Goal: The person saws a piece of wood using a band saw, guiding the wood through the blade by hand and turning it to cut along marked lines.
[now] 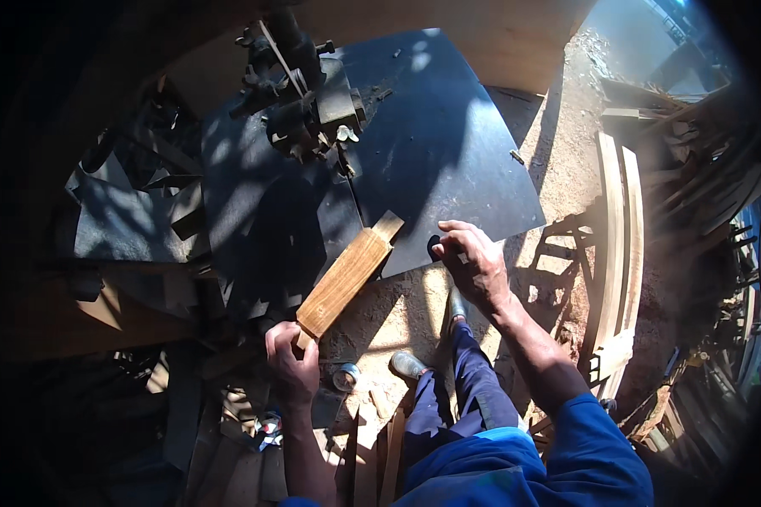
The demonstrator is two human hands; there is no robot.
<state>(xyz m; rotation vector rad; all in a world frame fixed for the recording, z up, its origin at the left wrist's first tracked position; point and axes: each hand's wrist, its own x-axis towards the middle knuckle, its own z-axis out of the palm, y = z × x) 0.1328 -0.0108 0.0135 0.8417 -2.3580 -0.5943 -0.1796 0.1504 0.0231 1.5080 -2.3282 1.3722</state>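
Note:
My left hand pinches the narrow near end of a brown wooden block. The block slants away to the right, a slimmer stub at its far end reaching over the near edge of a dark metal machine table. Over that table's near right edge, my right hand hovers beside the block without touching it. Its fingers are loosely bent and apart, with nothing visible in them. A small black oval patch shows by the fingertips; I cannot tell whether it is a shadow or an object. Beyond the block stands a saw's blade guide assembly.
Long curved wooden pieces lean at the right, with stacked timber beyond. Boards lie near my legs. A small round tin sits on the sawdust-covered ground. Offcuts and a metal sheet lie left of the table.

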